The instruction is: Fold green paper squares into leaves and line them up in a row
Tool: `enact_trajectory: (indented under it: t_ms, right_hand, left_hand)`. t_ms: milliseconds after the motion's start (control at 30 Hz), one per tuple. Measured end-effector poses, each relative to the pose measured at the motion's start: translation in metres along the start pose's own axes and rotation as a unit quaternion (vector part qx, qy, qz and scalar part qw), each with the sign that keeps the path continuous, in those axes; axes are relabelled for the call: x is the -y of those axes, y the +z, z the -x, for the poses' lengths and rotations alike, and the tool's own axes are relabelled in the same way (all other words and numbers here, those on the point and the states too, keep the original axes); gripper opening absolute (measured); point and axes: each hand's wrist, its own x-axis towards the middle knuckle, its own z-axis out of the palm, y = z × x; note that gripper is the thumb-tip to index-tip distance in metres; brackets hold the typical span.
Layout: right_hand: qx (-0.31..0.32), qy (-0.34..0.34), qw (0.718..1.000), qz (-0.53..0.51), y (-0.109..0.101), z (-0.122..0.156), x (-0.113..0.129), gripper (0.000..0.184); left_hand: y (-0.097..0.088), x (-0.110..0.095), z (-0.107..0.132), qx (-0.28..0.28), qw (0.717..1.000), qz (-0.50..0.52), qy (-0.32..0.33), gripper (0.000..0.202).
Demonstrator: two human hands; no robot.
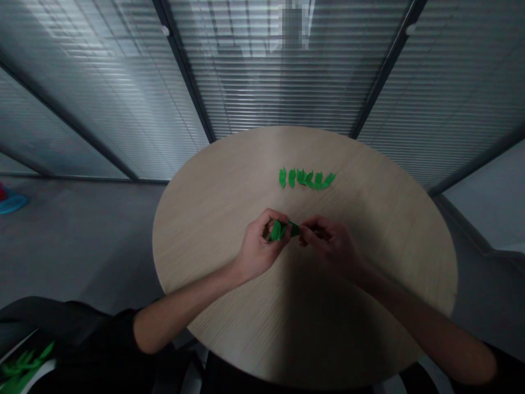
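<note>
Both my hands are raised over a round light-wood table (361, 273), close together near its middle. My left hand (258, 246) pinches a folded green paper leaf shape (278, 230) between thumb and fingers. My right hand (327, 239) grips a darker green end (294, 230) of the same paper. Fingers hide part of the paper. Beyond my hands, a row of several small green leaf-shaped paper pieces (307, 179) lies flat on the tabletop, apart from both hands.
Glass partitions with horizontal blinds (283, 82) stand behind the table. A grey floor (82, 235) surrounds it. More green paper pieces (24, 366) lie on a white sheet at the lower left, beside my dark sleeve. A blue object (11, 203) sits at the far left.
</note>
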Motion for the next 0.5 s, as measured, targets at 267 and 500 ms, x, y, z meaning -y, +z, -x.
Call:
enact_trajectory:
  t_ms: [267, 500]
  right_hand:
    - [0.001, -0.036, 0.999, 0.031, -0.0001, 0.0009, -0.0009, 0.021]
    - [0.007, -0.051, 0.998, 0.031, -0.0003, 0.0014, -0.0001, 0.019]
  left_hand:
    - [0.0001, 0.0009, 0.0, -0.004, 1.0, -0.003, 0.003, 0.013]
    - [0.0002, -0.0009, 0.0004, -0.007, 1.0, -0.013, -0.001, 0.011]
